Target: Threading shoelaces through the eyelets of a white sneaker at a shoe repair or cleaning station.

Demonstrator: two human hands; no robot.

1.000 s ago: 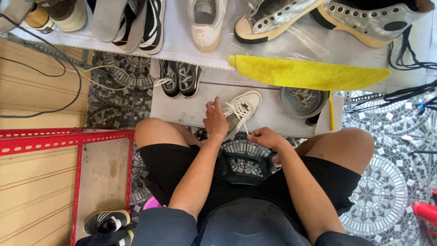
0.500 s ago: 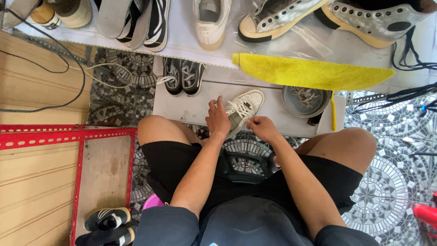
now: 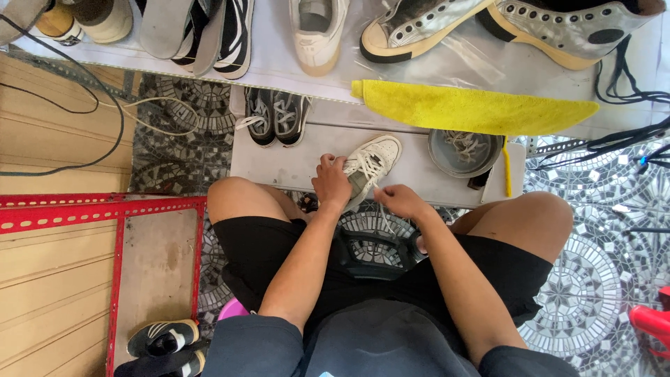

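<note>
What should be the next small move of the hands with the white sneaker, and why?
Probably a gentle pull of the lace end toward the body. The left hand steadies the white sneaker on the grey bench, while the right hand pinches a lace that runs loosely from the shoe, so the slack likely needs drawing through.

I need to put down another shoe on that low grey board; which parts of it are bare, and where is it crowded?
The grey board is bare at its left end, below the dark pair of shoes, and between the white shoe and the metal bowl. It is crowded in the middle, where the left hand and right hand work at the white shoe.
</note>
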